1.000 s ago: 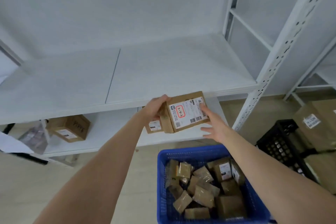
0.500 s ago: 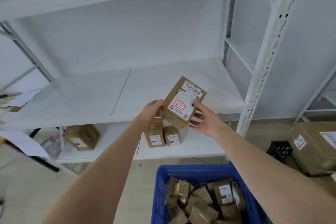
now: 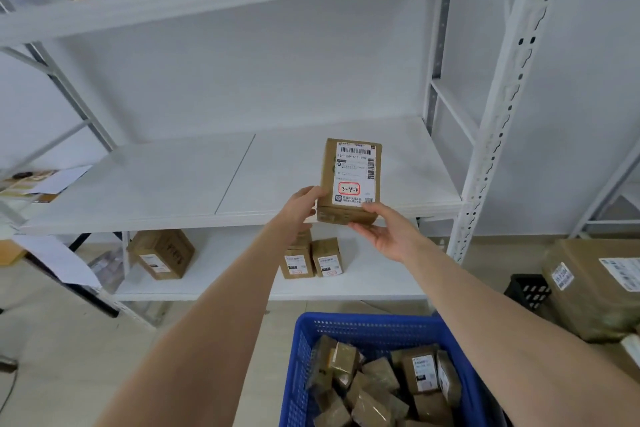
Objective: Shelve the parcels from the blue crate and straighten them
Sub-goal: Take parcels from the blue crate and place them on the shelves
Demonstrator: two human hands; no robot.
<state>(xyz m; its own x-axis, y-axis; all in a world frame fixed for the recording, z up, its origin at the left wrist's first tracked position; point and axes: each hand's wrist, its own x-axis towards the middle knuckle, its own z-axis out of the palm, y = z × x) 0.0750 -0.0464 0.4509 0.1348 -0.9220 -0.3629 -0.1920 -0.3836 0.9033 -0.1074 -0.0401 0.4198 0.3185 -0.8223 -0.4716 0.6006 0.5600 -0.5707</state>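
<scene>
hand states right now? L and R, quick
Left hand: grips the lower left side of the labelled parcel.
Right hand: holds the same parcel at its lower right corner, thumb on the label face.

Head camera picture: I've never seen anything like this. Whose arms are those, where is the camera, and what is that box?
There is no machine here. A person wears a camera on the head, looking forward and down, so both arms reach into view. The left hand and right hand hold a labelled cardboard box upright at the front edge of the middle shelf. Below, a blue crate holds more small parcels. Other small boxes stand on the lower shelf.
</scene>
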